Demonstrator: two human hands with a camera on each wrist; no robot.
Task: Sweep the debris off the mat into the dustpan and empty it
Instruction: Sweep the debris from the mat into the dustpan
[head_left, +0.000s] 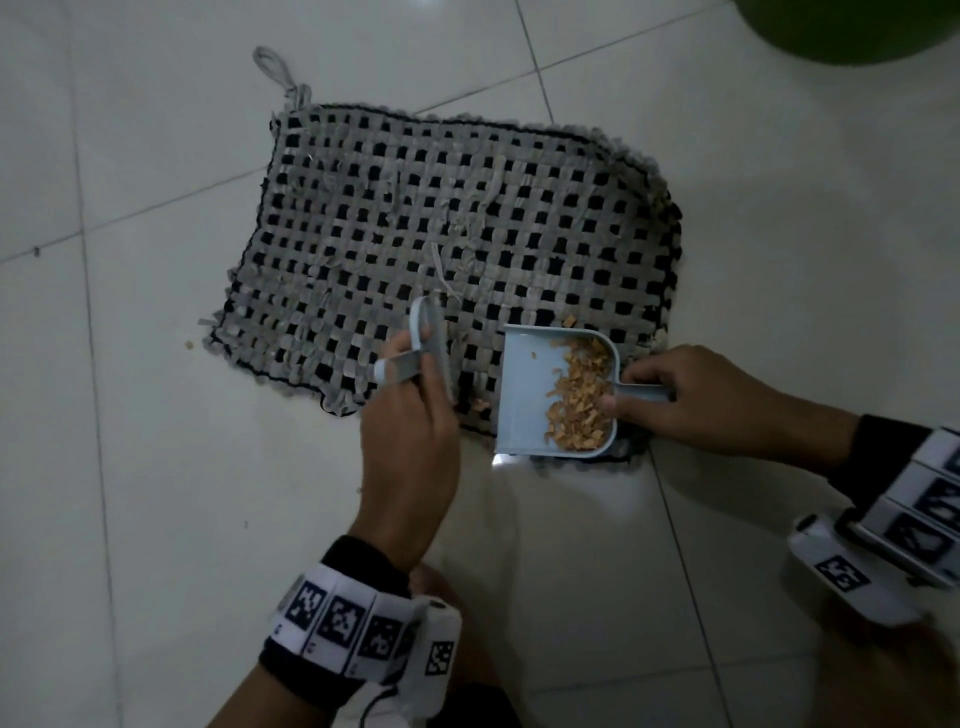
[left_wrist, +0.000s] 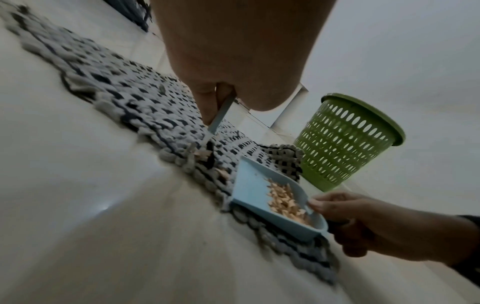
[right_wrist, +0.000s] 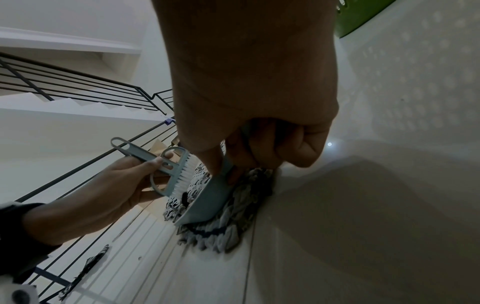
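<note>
A grey-and-black woven mat (head_left: 441, 218) lies on the tiled floor. On its near right corner rests a light blue dustpan (head_left: 524, 395), with tan debris (head_left: 579, 400) piled against its back wall. My right hand (head_left: 696, 400) grips the dustpan's handle (head_left: 644, 392). Just left of the pan's mouth, my left hand (head_left: 410, 415) holds a small light blue brush (head_left: 434, 343) with its white bristles (right_wrist: 183, 176) toward the pan. A few tan bits (head_left: 480, 405) lie on the mat between brush and pan. The left wrist view shows the dustpan (left_wrist: 253, 193) tilted on the mat's edge.
A green perforated waste basket (left_wrist: 345, 139) stands on the floor beyond the mat's right end; only its rim (head_left: 852, 31) shows at the head view's top right. One stray crumb (head_left: 189, 344) lies on the tiles left of the mat. A stair railing (right_wrist: 78, 88) runs behind.
</note>
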